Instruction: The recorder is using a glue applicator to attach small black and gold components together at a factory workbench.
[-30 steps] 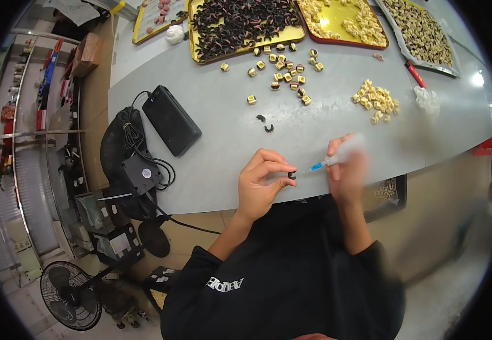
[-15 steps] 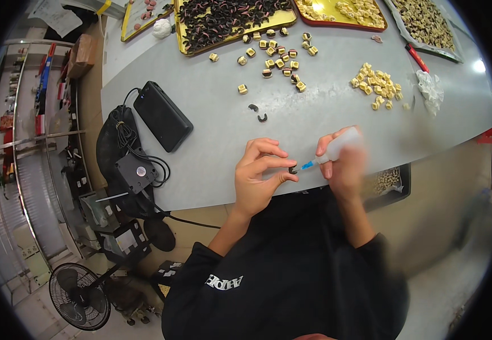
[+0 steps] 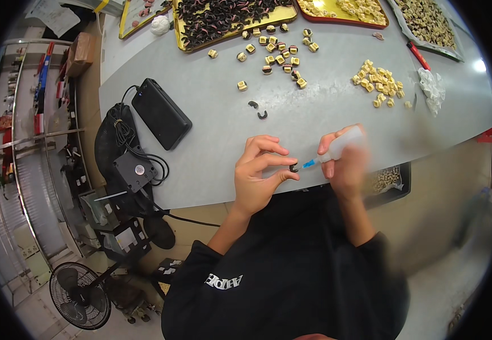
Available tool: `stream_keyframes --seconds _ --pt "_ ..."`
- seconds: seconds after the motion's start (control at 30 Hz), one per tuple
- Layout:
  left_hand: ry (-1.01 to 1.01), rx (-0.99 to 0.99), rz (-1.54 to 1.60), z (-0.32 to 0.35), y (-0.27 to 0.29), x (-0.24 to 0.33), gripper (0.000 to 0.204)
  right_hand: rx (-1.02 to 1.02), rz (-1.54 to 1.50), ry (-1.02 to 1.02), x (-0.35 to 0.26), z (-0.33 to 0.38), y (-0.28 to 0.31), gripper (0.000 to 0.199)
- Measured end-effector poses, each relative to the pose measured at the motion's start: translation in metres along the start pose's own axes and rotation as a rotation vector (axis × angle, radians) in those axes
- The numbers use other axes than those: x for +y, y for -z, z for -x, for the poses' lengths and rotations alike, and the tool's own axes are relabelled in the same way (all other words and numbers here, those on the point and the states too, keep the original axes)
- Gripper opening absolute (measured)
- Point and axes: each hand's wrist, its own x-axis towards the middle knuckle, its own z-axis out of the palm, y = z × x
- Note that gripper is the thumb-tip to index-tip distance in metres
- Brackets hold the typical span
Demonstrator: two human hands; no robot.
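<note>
My left hand [image 3: 259,173] pinches a small black C-shaped piece [image 3: 293,168] between thumb and fingertips, above the table's near edge. My right hand [image 3: 345,170] is closed round a whitish squeeze bottle [image 3: 345,141] with a blue needle tip [image 3: 309,164]. The tip points left and its end is at the black piece; whether it touches cannot be made out. Farther up the table lie two loose black C-shaped pieces [image 3: 262,115]. Beyond them are several cream-and-dark assembled pieces [image 3: 280,59], and to the right a heap of cream pieces [image 3: 379,84].
A yellow tray of black pieces [image 3: 229,34], a red-rimmed tray of cream pieces [image 3: 384,24] and a tray of mixed small pieces [image 3: 458,54] line the far side. A black power-bank-like box [image 3: 162,114] with cables sits left. Crumpled tissue [image 3: 431,90] and a red pen [image 3: 418,56] lie right.
Both hands hold nearly the same pose, the bottle tip still at the black piece. The view has shifted very slightly; nothing was picked up or let go.
</note>
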Motion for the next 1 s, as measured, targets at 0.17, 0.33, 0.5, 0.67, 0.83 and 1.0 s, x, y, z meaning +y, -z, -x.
stream_keyframes --seconds 0.17,0.33,0.5,0.67,0.83,1.0 --pt "-0.014 -0.007 -0.008 -0.0003 0.0004 -0.0007 0.029 -0.009 0.028 0.007 0.0008 -0.0006 0.0016 0.024" --pt "-0.004 -0.005 -0.005 0.0001 0.0005 -0.0009 0.029 0.014 0.023 0.005 0.0016 0.0006 0.0028 0.025" --pt "0.001 -0.009 0.004 0.0 0.0005 -0.0005 0.028 0.008 0.012 0.005 -0.0001 0.0 -0.0006 0.026" --pt "-0.006 -0.018 -0.016 -0.0001 0.001 -0.0004 0.028 0.006 0.01 -0.014 -0.0026 0.0 -0.001 0.032" --pt "0.009 -0.019 -0.011 0.0 0.0008 -0.0005 0.028 0.018 -0.035 -0.038 -0.0053 -0.0002 -0.0014 0.039" --pt "-0.003 -0.022 -0.016 -0.0002 0.0006 -0.001 0.028 0.019 -0.029 -0.041 -0.0047 0.0 -0.0011 0.039"
